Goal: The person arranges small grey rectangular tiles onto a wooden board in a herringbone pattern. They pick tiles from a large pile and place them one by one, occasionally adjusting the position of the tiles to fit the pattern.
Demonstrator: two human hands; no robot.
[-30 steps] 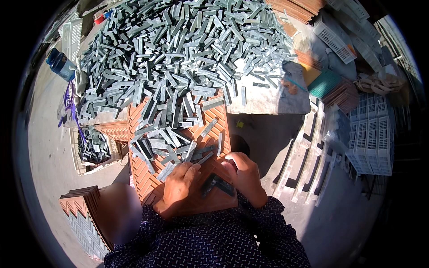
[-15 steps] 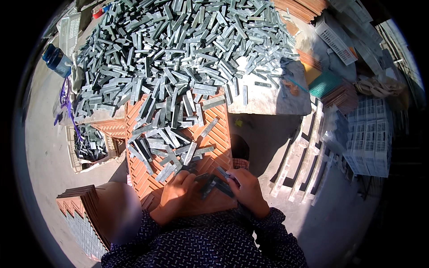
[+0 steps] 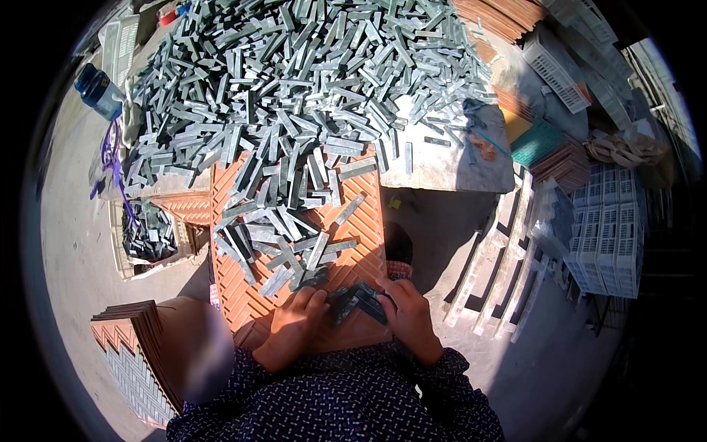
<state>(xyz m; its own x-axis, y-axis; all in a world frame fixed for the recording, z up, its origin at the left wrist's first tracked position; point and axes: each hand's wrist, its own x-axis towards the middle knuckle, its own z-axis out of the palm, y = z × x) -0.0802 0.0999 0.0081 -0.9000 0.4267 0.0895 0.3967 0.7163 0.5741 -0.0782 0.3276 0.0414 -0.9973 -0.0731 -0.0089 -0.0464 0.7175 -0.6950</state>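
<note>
An orange herringbone-patterned tray (image 3: 352,261) lies in front of me, with loose grey-green stone strips (image 3: 283,221) heaped over its far part. Close to my body, several dark strips (image 3: 359,303) sit at angles in its grooves. My left hand (image 3: 294,324) rests over the near left part with its fingers curled; whatever lies under the fingertips is hidden. At the tray's right edge, my right hand (image 3: 409,317) has thumb and fingers closed around the end of a dark strip beside the laid ones.
A large pile of stone strips (image 3: 294,81) covers the table beyond. Stacked trays (image 3: 129,324) stand at lower left, near a crate of strips (image 3: 121,243). To the right are a wooden pallet (image 3: 471,283) and white plastic crates (image 3: 602,236). A blue bottle (image 3: 99,93) stands far left.
My right hand has brought the strip it pinched down to the laid strips. My left hand has shifted slightly right, its fingers more curled, uncovering a strip beyond them.
</note>
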